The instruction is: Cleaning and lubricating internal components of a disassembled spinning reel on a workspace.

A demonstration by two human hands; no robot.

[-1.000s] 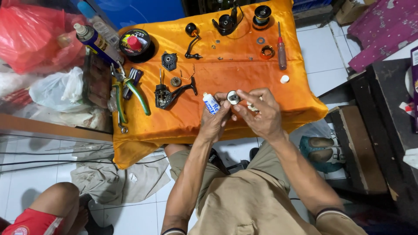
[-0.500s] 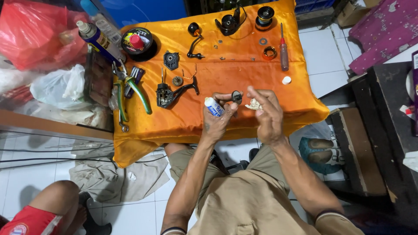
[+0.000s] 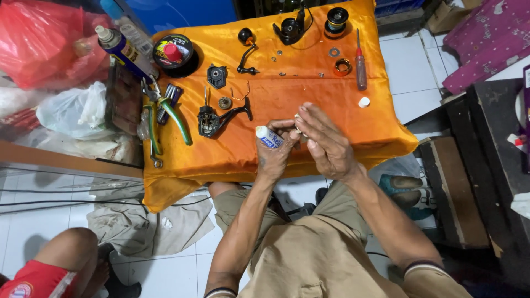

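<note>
A small white squeeze tube with a blue printed label (image 3: 269,137) is gripped in the left hand (image 3: 275,150), nozzle end pointing away from the person. The tube is held just above the near edge of the orange cloth-covered surface (image 3: 309,83), to the right of the black metal reel frame with crank arm (image 3: 216,118). The right hand (image 3: 326,140) is closed over a small part beside the tube; the part is hidden by the fingers and cannot be identified.

Risk, as judged: the hidden part may be dropped if the pinch slackens, since both hands are held at the surface's near edge and the part would fall to the tiled floor. Excess contents may be expelled if the tube is squeezed too firmly.

The tube appears short, soft-walled and partly flattened.
</note>
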